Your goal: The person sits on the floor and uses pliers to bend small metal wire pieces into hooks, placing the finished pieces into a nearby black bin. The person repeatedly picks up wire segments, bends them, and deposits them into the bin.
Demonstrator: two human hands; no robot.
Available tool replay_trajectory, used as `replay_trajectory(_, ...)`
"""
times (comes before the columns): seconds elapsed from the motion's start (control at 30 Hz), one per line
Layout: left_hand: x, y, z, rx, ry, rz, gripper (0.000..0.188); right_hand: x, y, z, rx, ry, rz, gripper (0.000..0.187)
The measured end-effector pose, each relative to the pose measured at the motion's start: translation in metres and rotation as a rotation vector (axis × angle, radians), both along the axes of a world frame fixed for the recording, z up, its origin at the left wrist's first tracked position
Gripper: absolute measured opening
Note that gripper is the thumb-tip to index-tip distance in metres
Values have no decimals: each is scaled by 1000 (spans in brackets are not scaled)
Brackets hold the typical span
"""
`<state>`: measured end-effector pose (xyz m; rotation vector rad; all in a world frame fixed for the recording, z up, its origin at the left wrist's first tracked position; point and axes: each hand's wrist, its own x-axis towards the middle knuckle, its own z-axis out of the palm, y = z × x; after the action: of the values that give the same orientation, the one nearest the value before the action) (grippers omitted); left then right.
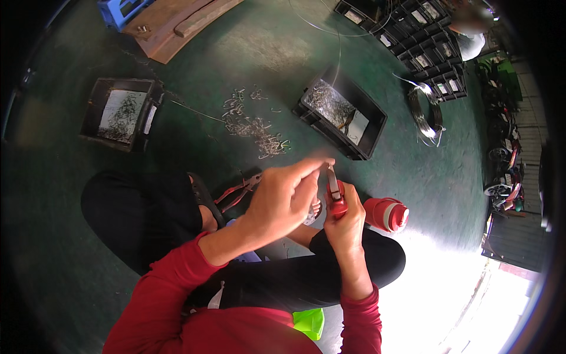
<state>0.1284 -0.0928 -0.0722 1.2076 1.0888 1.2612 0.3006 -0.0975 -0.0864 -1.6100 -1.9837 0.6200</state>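
My right hand [346, 223] is closed around a pair of red-handled pliers [336, 200], whose metal jaws point away from me. At the tip of the jaws, the thumb and forefinger of my left hand [280, 197] are pinched together; whatever lies between them is too small to make out. Beyond my hands, many small bent wire pieces [254, 127] lie scattered in a loose pile on the green floor. A second pair of pliers with red handles [236, 193] rests by my foot, partly behind my left hand.
Black crates with wire pieces on paper stand at left [145, 133] and right [377, 133] of the pile. A red tumbler [383, 214] is beside my right knee. Farther off are a wire coil [425, 115], stacked black crates [427, 44], a person, a wooden board [168, 32] and motorbikes [504, 171].
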Motion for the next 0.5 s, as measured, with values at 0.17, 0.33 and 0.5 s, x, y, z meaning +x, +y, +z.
replay_trajectory(0.17,-21,23,-12,-88,78,-61,21,3,1,19,-217,82,74,32)
replay_trajectory(0.33,-28,27,-15,-183,-335,-74,17,1,-10,43,-767,468,13,31)
replay_trajectory(0.5,-20,26,-13,-38,-423,79,19,-4,-17,47,-963,663,155,34)
